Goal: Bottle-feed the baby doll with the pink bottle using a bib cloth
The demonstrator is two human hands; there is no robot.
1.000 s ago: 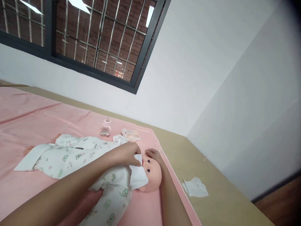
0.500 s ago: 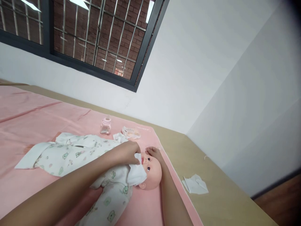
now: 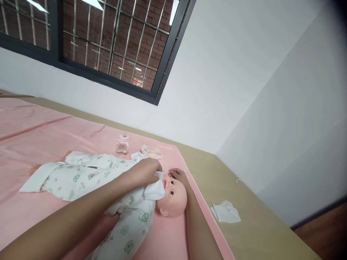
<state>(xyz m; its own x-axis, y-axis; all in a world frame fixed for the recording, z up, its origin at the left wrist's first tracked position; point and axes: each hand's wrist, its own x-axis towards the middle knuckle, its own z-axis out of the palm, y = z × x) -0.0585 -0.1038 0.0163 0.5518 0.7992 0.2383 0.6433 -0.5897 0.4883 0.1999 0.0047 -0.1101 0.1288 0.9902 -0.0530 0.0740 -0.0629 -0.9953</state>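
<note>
Just beyond the doll (image 3: 176, 200), a bottle (image 3: 123, 144) and a clear packet (image 3: 151, 152).

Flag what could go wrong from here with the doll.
The white, thin cloth or tissue held in the left hand is close to the mouth of the bald, smooth-skinned baby doll and might slip over it. The doll's round head could roll if the right hand beside it shifts.

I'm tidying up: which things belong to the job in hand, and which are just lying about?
In use, it seems:
white cloth, in the left hand
dressed doll, right hand beside its head

Apparently lying about:
bottle
clear packet
loose white sheet beside the pink mat
</note>
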